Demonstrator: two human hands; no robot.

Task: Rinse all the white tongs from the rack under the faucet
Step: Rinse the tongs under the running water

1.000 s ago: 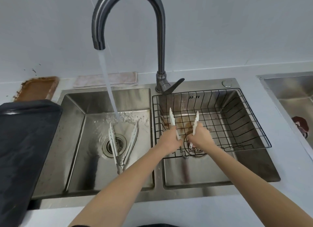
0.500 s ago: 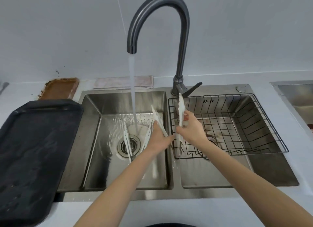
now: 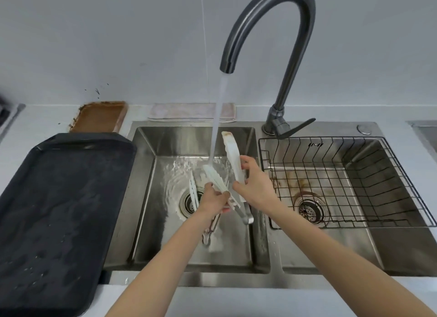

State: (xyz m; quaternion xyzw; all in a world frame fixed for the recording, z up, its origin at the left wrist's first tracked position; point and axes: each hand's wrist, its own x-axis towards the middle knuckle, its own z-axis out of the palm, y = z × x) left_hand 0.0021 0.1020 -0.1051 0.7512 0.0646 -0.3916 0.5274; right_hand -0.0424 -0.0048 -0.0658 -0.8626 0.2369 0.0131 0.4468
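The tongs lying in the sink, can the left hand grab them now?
Probably not yet. The left hand is already holding other tongs under the water, right above the tongs on the sink floor, so it would need to let go first.

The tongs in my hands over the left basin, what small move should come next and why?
Probably shift the tongs a little left, so the upper arm passes under the stream too. The left hand already has the lower arm's tip in the water, but the arm held by the right hand stands beside the stream, and its brown-stained tip looks dry.
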